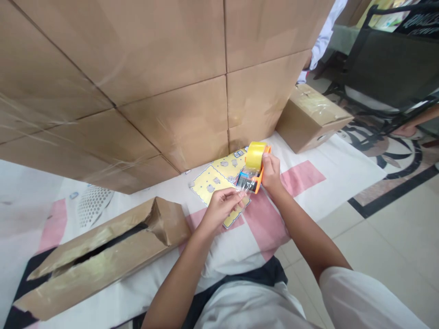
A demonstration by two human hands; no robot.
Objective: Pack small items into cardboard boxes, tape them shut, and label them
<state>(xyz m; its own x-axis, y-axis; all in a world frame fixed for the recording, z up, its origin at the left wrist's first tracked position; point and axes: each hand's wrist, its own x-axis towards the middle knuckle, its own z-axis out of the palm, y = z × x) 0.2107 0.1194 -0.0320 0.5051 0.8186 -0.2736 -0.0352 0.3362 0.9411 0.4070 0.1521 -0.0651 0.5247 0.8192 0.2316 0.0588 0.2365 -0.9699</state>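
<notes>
My right hand [270, 172] grips an orange tape dispenser [256, 170] carrying a roll of yellowish clear tape. My left hand [222, 204] pinches the loose end of the tape [242, 193] just below the dispenser's mouth. Both hands hover above a yellow sheet of stickers [219, 179] that lies on a pink and white cloth [302, 183]. A long flat cardboard box [99, 256] with its top flaps partly apart lies to the left of my left arm.
A tall wall of stacked cardboard cartons [154, 77] fills the back. A small taped carton [312, 119] sits at the right. Beyond it stand a dark metal frame [387, 64] and another person's sleeve [325, 36]. Tiled floor [394, 228] lies at the right.
</notes>
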